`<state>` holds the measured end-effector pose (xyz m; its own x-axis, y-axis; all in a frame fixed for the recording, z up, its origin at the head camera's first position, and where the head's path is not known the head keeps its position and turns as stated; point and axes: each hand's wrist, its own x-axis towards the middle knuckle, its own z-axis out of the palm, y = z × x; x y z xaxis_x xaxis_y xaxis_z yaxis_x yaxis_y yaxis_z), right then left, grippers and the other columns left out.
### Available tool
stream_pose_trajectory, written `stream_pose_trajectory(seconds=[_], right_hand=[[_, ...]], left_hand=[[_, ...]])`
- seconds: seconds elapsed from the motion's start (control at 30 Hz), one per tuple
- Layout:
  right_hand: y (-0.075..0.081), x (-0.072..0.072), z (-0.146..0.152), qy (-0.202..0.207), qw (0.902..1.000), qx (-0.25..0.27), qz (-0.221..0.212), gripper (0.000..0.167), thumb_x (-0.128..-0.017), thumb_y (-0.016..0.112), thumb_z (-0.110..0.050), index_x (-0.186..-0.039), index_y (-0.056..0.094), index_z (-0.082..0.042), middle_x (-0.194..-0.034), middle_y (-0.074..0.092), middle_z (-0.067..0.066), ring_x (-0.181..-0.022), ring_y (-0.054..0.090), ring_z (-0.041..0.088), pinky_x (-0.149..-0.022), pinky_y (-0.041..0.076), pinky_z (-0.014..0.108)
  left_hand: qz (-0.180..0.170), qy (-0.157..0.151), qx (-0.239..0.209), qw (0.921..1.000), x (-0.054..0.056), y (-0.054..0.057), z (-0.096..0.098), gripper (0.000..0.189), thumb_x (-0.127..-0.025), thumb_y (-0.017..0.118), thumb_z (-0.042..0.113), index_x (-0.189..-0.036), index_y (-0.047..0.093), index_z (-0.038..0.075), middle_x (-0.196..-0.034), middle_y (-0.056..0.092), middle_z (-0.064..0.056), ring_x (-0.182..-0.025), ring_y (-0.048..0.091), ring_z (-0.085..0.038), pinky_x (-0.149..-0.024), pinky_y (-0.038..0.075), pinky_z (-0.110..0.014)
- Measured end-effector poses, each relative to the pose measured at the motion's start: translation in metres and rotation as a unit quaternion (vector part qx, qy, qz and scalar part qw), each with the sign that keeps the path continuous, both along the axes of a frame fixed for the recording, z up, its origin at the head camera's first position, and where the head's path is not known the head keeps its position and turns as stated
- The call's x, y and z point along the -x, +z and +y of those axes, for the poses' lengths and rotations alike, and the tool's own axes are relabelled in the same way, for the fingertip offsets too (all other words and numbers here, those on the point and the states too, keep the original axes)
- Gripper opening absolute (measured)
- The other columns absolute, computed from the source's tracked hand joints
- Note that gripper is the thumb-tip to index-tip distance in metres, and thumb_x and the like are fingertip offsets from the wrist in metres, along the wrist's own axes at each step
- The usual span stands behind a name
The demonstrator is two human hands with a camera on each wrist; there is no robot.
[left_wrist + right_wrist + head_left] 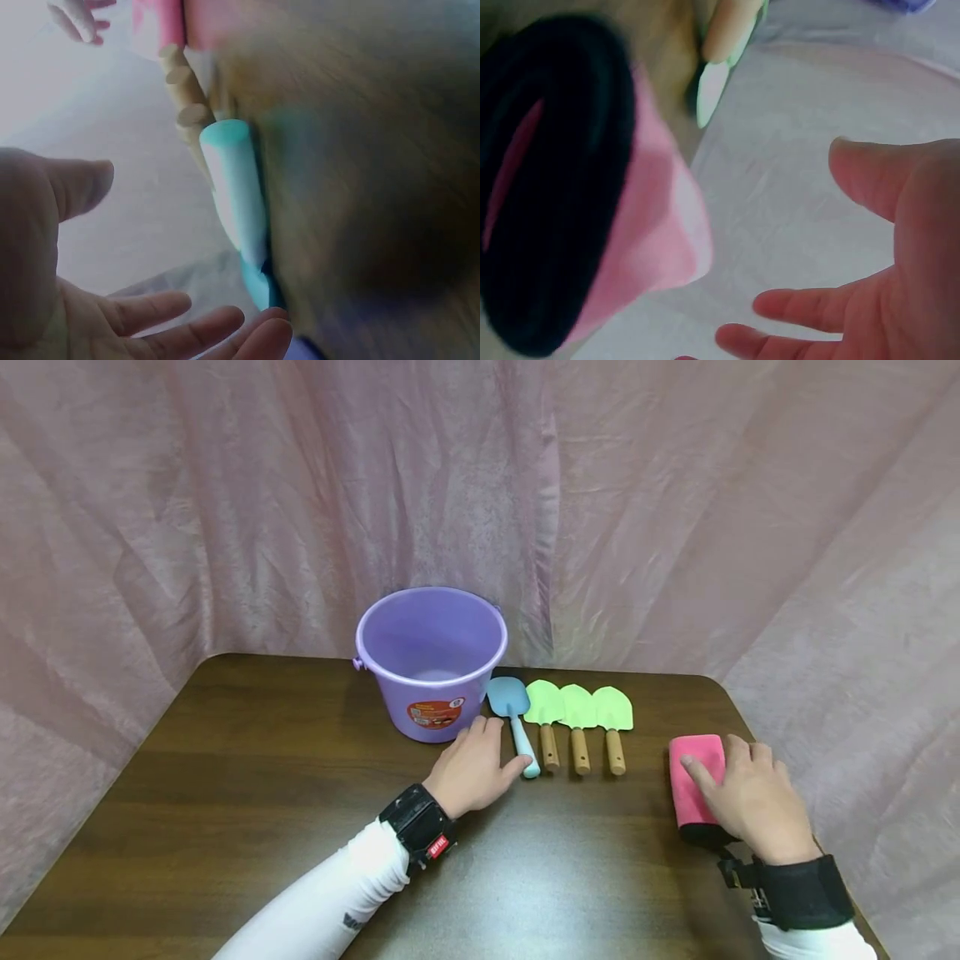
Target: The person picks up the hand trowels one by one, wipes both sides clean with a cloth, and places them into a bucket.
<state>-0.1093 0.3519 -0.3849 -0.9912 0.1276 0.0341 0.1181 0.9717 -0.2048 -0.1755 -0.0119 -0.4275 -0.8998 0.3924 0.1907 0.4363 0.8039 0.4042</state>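
On the table lies a light blue spatula (522, 739) beside a purple bucket (438, 672). My left hand (471, 766) hovers at its handle, thumb and fingers spread; the left wrist view shows a gap between the palm and the blue handle (234, 187). To the right, three green spatulas (576, 706) with wooden handles lie side by side, their heads overlapping or close together. My right hand (761, 802) is over a pink folded fabric piece (693, 777) with a black edge. In the right wrist view, its extended fingers stand apart from the pink fabric (649, 225).
The brown wooden table (285, 793) has rounded back corners. A pink curtain (637, 510) hangs behind it and along the sides. The bucket stands near the back edge, and the pink fabric is close to the right edge.
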Motion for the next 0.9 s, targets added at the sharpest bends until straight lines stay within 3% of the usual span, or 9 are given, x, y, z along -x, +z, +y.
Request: stream_pose_trajectory(seconds=[0.17, 0.27, 0.4, 0.57, 0.73, 0.9], right_hand=[[-0.003, 0.003, 0.017, -0.019, 0.9987, 0.000, -0.047, 0.093, -0.107, 0.044, -0.064, -0.125, 0.046, 0.027, -0.123, 0.043, 0.051, -0.110, 0.047, 0.070, -0.087, 0.043, 0.075], [-0.005, 0.007, 0.024, -0.027, 0.9958, 0.001, -0.088, 0.094, -0.106, 0.043, -0.066, -0.113, 0.049, 0.028, -0.112, 0.046, 0.049, -0.098, 0.055, 0.065, -0.078, 0.047, 0.070], [-0.012, 0.012, 0.030, -0.027, 0.9877, 0.010, -0.154, 0.097, -0.106, 0.039, -0.069, -0.114, 0.051, 0.027, -0.110, 0.050, 0.046, -0.097, 0.059, 0.056, -0.078, 0.050, 0.067], [-0.022, 0.019, 0.033, -0.010, 0.9792, 0.014, -0.202, 0.090, -0.107, 0.034, -0.067, -0.106, 0.060, 0.019, -0.097, 0.060, 0.032, -0.089, 0.061, 0.042, -0.076, 0.052, 0.060], [-0.027, 0.022, 0.031, -0.003, 0.9761, 0.011, -0.217, 0.088, -0.107, 0.034, -0.067, -0.104, 0.062, 0.017, -0.098, 0.060, 0.032, -0.087, 0.061, 0.040, -0.073, 0.053, 0.057], [-0.029, 0.024, 0.027, -0.002, 0.9760, 0.017, -0.217, 0.092, -0.106, 0.038, -0.068, -0.112, 0.059, 0.021, -0.103, 0.059, 0.036, -0.089, 0.061, 0.041, -0.075, 0.053, 0.058]], left_hand=[[0.003, 0.023, -0.021, 0.9995, 0.014, -0.009, 0.013, 0.056, -0.101, 0.070, 0.047, -0.118, 0.062, -0.005, -0.103, 0.061, -0.020, -0.094, 0.066, -0.040, -0.083, 0.057, -0.051], [0.003, 0.045, -0.027, 0.9986, 0.027, -0.025, 0.021, 0.056, -0.099, 0.070, 0.050, -0.112, 0.063, -0.004, -0.101, 0.062, -0.018, -0.091, 0.066, -0.038, -0.079, 0.057, -0.053], [-0.030, 0.074, -0.014, 0.9967, 0.042, -0.042, 0.033, 0.062, -0.098, 0.066, 0.058, -0.113, 0.063, -0.001, -0.108, 0.063, -0.018, -0.097, 0.065, -0.037, -0.081, 0.056, -0.052], [-0.099, 0.099, -0.029, 0.9898, 0.047, -0.036, 0.041, 0.062, -0.097, 0.069, 0.057, -0.116, 0.065, -0.002, -0.116, 0.064, -0.021, -0.104, 0.065, -0.038, -0.084, 0.056, -0.053], [-0.114, 0.112, -0.014, 0.9871, 0.043, -0.025, 0.043, 0.062, -0.096, 0.071, 0.051, -0.122, 0.066, -0.006, -0.121, 0.063, -0.024, -0.110, 0.065, -0.040, -0.090, 0.056, -0.052], [-0.109, 0.119, -0.010, 0.9869, 0.046, -0.029, 0.043, 0.049, -0.091, 0.072, 0.043, -0.110, 0.068, -0.002, -0.110, 0.062, -0.019, -0.100, 0.064, -0.035, -0.082, 0.056, -0.047]])
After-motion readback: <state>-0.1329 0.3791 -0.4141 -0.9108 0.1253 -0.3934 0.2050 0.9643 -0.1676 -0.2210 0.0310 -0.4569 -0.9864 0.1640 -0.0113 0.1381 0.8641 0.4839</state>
